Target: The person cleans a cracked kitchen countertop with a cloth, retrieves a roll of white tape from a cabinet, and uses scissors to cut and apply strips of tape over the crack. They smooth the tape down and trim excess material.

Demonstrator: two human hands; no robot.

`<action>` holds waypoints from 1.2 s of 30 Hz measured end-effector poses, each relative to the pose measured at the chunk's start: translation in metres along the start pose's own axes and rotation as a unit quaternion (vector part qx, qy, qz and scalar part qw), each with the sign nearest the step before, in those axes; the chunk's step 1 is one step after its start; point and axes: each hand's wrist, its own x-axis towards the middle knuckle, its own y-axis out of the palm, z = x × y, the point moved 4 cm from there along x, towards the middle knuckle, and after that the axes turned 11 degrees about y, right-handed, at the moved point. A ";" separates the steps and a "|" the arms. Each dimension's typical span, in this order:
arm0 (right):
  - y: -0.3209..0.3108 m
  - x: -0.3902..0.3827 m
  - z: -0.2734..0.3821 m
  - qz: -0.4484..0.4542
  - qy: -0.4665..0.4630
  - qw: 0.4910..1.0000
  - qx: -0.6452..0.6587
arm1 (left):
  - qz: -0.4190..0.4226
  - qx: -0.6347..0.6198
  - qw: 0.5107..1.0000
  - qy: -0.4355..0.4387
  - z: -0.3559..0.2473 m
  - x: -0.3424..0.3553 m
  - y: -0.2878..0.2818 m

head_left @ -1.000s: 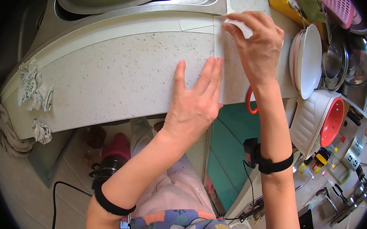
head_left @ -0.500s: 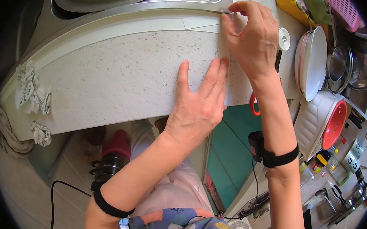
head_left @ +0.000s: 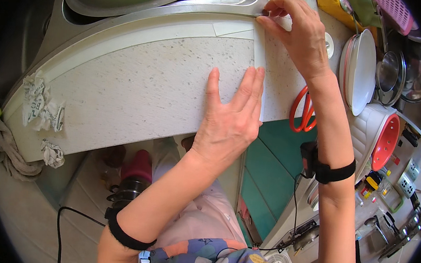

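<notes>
A white tape strip runs down the table. Left hand presses flat, released, on its lower end; right hand apparently pinches its top.

Kitchen corner with speckled bench, steel sink and crowded drying area.

A pale speckled bench curves along a stainless-steel sink at the top. Crumpled paper scraps lie at its left end, beside a bundled cloth. To the right stand white plates, metal pots and a white-and-red container. Below the bench edge show a teal surface and a light floor crossed by a black cable. Lighting is bright and even.
</notes>
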 end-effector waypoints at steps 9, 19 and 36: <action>-0.010 0.031 0.000 0.220 -0.047 0.973 0.049 | -0.004 -0.012 1.000 -0.008 0.001 -0.002 0.002; -0.023 0.023 -0.015 0.111 -0.137 0.983 -0.044 | 0.045 -0.019 0.998 0.025 0.001 0.009 -0.010; -0.044 -0.162 0.061 -0.074 0.332 0.914 0.219 | 0.117 0.261 0.940 0.185 0.078 0.055 -0.017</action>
